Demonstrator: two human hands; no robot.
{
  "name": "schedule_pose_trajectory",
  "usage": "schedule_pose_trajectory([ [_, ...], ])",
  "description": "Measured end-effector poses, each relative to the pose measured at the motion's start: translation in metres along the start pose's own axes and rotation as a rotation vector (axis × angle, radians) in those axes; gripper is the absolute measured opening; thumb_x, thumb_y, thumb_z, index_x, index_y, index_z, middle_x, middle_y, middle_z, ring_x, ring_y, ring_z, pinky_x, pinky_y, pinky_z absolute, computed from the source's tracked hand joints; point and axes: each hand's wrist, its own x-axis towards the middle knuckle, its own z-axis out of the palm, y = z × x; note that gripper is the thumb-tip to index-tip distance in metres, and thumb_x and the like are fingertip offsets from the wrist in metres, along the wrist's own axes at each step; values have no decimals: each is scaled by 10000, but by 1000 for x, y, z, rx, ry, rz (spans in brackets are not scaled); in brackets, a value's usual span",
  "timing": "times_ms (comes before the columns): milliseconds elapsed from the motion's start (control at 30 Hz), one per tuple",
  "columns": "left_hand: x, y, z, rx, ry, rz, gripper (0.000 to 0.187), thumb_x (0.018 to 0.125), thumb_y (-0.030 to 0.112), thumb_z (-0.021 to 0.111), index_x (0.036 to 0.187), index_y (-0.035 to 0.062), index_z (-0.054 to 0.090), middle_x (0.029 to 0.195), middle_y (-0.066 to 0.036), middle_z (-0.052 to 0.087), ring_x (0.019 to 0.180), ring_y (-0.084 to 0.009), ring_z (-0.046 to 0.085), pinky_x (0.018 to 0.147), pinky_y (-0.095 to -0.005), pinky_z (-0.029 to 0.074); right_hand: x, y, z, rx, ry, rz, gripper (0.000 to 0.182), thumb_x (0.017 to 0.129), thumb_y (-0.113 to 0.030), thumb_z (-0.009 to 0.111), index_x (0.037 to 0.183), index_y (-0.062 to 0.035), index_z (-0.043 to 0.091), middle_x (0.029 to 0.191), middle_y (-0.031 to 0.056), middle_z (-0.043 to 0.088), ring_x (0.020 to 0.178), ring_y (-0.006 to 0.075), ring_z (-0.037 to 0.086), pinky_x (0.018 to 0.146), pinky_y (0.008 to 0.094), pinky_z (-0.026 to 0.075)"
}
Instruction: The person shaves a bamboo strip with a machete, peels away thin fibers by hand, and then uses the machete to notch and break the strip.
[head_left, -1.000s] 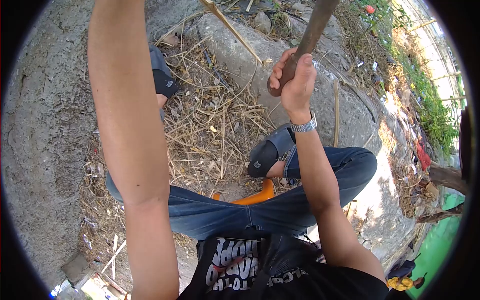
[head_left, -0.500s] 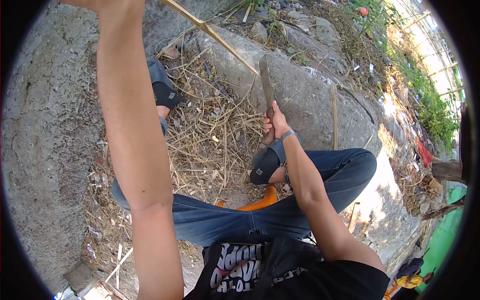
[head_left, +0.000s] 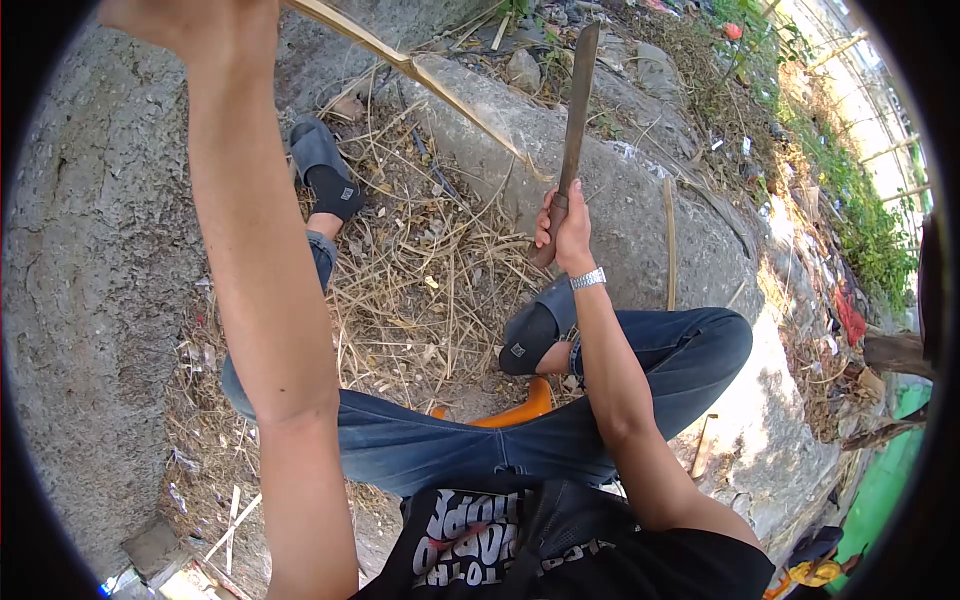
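Note:
My right hand (head_left: 568,225) is closed around the handle of a machete (head_left: 578,110), its long dark blade pointing up and away from me. At the top left edge, my left hand (head_left: 205,25) is only partly in view, with its fingers cut off by the frame. A long, pale split bamboo strip (head_left: 410,66) slants from beside that hand down to the right, its frayed tip raised close to the machete's lower blade. The strip moves as a held piece would, though the grip itself is hidden.
Dry stalks and shavings (head_left: 430,270) litter the ground between my feet. A large grey rock (head_left: 630,215) lies ahead, with another strip (head_left: 671,245) on it. A rough concrete surface (head_left: 90,270) runs along the left. Beneath my legs is an orange seat (head_left: 520,408).
The machete has risen, so its blade now reaches nearer the top of the view. The strip's tip has shifted right and slightly down; my left forearm has drifted a little left.

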Motion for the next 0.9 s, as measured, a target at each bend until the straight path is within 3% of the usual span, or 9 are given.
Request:
schedule_pose_trajectory([
  [233, 71, -3, -88, -270, -327, -464, 366, 956, 398, 428, 935, 36, 477, 702, -69, 377, 664, -242, 440, 679, -364, 398, -29, -29, 15, 125, -212, 96, 674, 1028, -749, 350, 916, -103, 504, 592, 11, 431, 415, 137, 416, 424, 325, 385],
  [333, 148, 5, -119, -241, -251, -434, 412, 1013, 424, 371, 833, 69, 477, 655, -51, 412, 589, -200, 427, 569, -337, 397, -37, -40, 13, 269, -410, 196, 671, 1036, -748, 303, 903, -115, 480, 568, -2, 396, 374, 114, 353, 390, 323, 347],
  [400, 165, 22, -126, -228, -204, -401, 439, 1041, 459, 345, 842, 89, 470, 643, -32, 375, 560, -177, 390, 536, -321, 365, -38, -44, 16, 792, -899, 434, 692, 1033, -757, 292, 870, -109, 472, 555, -16, 401, 352, 92, 337, 354, 304, 340],
  [533, 166, 63, -124, -211, -114, -350, 494, 1098, 529, 291, 860, 128, 456, 620, 5, 302, 502, -132, 315, 471, -288, 301, -53, -37, 42, 1221, -1284, 467, 678, 1059, -711, 278, 838, -89, 429, 531, -9, 411, 333, 93, 411, 324, 287, 395],
  [567, 167, 70, -123, -223, -108, -350, 508, 1112, 546, 278, 864, 138, 452, 614, 14, 284, 487, -120, 296, 454, -280, 285, -58, -34, 48, 1291, -1330, 448, 670, 1070, -687, 285, 822, -78, 420, 525, 2, 431, 346, 102, 482, 329, 288, 452],
  [700, 209, 75, -160, -281, -200, -281, 482, 1101, 508, 246, 848, 145, 437, 622, 10, 302, 496, -126, 304, 474, -282, 280, -73, -41, 62, 1382, -1438, 463, 673, 1075, -670, 295, 798, -68, 415, 533, 17, 470, 357, 104, 522, 330, 282, 473],
  [767, 246, 57, -191, -525, -441, -394, 287, 925, 297, 469, 696, 153, 375, 595, 18, 268, 486, -114, 255, 467, -273, 245, -78, -47, 65, 1339, -1428, 474, 671, 1076, -668, 297, 797, -69, 415, 533, 18, 473, 355, 106, 521, 330, 282, 475],
  [800, 254, 55, -198, -646, -565, -449, 323, 838, 192, 580, 620, 157, 344, 582, 22, 251, 480, -108, 230, 463, -269, 227, -81, -50, 67, 1303, -1410, 483, 669, 1076, -665, 299, 796, -70, 415, 533, 18, 476, 353, 108, 520, 330, 282, 476],
  [900, 211, 76, -178, -662, -449, -431, 312, 837, 245, 583, 648, 154, 352, 580, 19, 256, 477, -111, 228, 452, -273, 214, -96, -62, 84, 1243, -1390, 537, 671, 1068, -686, 302, 816, -75, 418, 526, -5, 437, 344, 100, 490, 328, 285, 454],
])
